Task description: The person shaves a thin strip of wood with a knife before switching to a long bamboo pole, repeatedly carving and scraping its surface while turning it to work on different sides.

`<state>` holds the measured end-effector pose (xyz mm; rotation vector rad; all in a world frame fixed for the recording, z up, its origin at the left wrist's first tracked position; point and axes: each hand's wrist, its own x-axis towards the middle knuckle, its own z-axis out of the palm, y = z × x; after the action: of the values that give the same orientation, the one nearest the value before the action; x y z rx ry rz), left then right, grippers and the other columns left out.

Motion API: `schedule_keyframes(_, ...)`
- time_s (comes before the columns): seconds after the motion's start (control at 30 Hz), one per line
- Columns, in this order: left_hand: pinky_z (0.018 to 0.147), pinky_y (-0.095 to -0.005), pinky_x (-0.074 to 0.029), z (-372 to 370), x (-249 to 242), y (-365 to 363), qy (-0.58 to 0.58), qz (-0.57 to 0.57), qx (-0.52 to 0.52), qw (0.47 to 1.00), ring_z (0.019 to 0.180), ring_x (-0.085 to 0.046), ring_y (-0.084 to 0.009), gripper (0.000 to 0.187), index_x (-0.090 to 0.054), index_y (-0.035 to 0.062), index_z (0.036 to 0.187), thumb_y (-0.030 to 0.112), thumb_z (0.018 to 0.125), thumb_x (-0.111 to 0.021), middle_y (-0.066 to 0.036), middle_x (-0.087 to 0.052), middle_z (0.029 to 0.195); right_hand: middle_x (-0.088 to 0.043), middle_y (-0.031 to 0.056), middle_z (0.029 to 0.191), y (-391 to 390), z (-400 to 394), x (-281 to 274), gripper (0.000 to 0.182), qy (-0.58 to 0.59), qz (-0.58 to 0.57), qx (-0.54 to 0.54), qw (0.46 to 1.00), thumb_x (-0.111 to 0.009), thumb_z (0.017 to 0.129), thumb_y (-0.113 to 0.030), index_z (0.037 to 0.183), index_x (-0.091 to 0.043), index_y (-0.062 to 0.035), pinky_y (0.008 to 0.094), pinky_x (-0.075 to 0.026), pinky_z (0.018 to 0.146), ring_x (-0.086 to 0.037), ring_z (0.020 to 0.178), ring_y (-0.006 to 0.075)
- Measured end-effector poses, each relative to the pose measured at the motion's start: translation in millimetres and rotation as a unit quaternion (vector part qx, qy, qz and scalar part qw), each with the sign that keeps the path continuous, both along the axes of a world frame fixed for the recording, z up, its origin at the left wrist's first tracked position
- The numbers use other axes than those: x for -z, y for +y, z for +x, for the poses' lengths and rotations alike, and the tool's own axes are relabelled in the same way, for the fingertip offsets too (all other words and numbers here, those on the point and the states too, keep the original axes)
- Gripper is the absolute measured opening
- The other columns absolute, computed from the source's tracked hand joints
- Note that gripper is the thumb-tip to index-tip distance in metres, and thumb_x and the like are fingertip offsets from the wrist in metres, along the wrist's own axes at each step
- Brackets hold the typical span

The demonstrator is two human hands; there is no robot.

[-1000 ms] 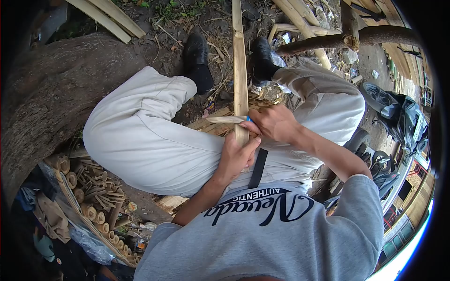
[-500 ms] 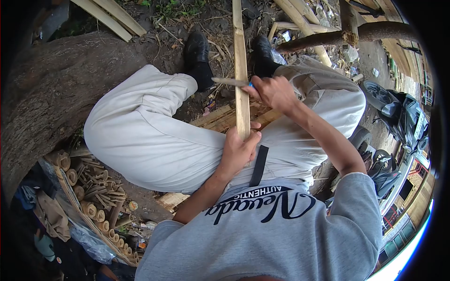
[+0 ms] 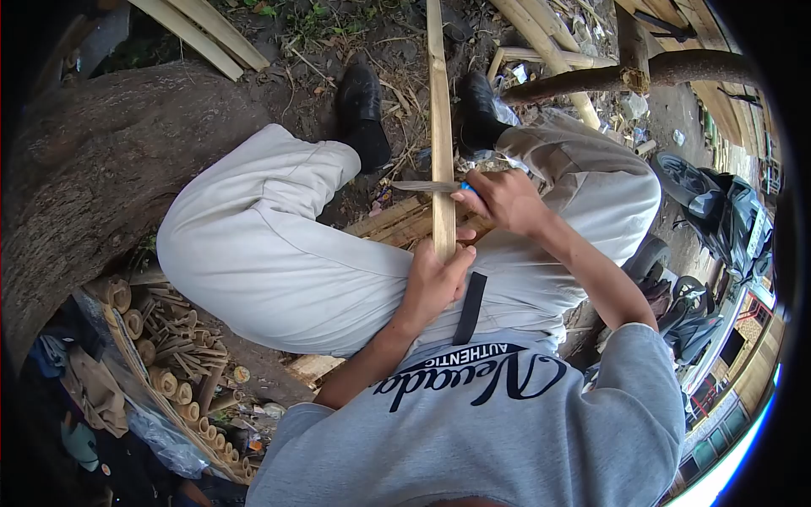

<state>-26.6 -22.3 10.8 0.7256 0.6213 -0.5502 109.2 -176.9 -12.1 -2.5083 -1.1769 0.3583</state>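
Note:
A long bamboo strip [image 3: 441,118] runs away from my lap, out between my shoes. Its near end is gripped in my left hand [image 3: 432,283], whose fingers close round it close to my belt strap. My right hand [image 3: 511,201] is wrapped round the blue handle of a knife [image 3: 418,186]. The knife's blade lies crosswise on the strip, a short way beyond my left hand, with its tip pointing left. Most of the handle is hidden in my fingers. Under the strip, between my thighs, more split bamboo pieces [image 3: 397,218] show.
A thick tree trunk [image 3: 110,160] lies to my left. Below it are stacked bamboo lengths [image 3: 169,384]. Bamboo poles [image 3: 549,51] and a branch [image 3: 701,66] are at the front right, and a motorcycle [image 3: 726,207] stands farther right. Litter covers the ground.
The knife and my right hand have moved along the strip toward my body, nearer to my left hand. My left hand keeps its hold on the strip.

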Motion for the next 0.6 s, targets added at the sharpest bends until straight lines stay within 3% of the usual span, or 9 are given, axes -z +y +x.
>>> schedule_keyframes(0.23,0.035,-0.0239,-0.03,-2,3,-8,-0.006,0.057,0.009,0.998,0.039,-0.041,-0.0063,0.02,-0.055,-0.0042,0.109,0.005,0.092,-0.061,0.002,-0.048,0.061,-0.055,0.0086,0.05,6,-1,-12,0.052,0.004,-0.085,-0.08,0.993,-0.049,0.098,-0.053,0.071,-0.059,-0.0097,0.0399,-0.047,0.043,-0.058,0.043,0.0295)
schedule_keyframes(0.27,0.035,-0.0238,-0.03,-3,4,-8,-0.007,0.061,0.01,0.998,0.039,-0.041,-0.0062,0.02,-0.055,-0.0047,0.109,0.005,0.092,-0.061,0.002,-0.048,0.061,-0.054,0.0084,0.048,3,3,4,0.054,-0.042,-0.05,-0.089,0.994,-0.048,0.098,-0.056,0.072,-0.062,-0.0098,0.0388,-0.048,0.043,-0.057,0.041,0.0291)
schedule_keyframes(0.6,0.035,-0.023,-0.028,-4,6,-6,-0.014,0.058,0.008,0.998,0.039,-0.039,-0.0046,0.02,-0.055,-0.0068,0.109,0.005,0.093,-0.059,0.004,-0.045,0.06,-0.055,0.0106,0.049,13,47,35,0.056,-0.053,-0.039,-0.121,0.991,-0.043,0.099,-0.057,0.083,-0.067,-0.009,0.0404,-0.048,0.044,-0.058,0.044,0.0319)
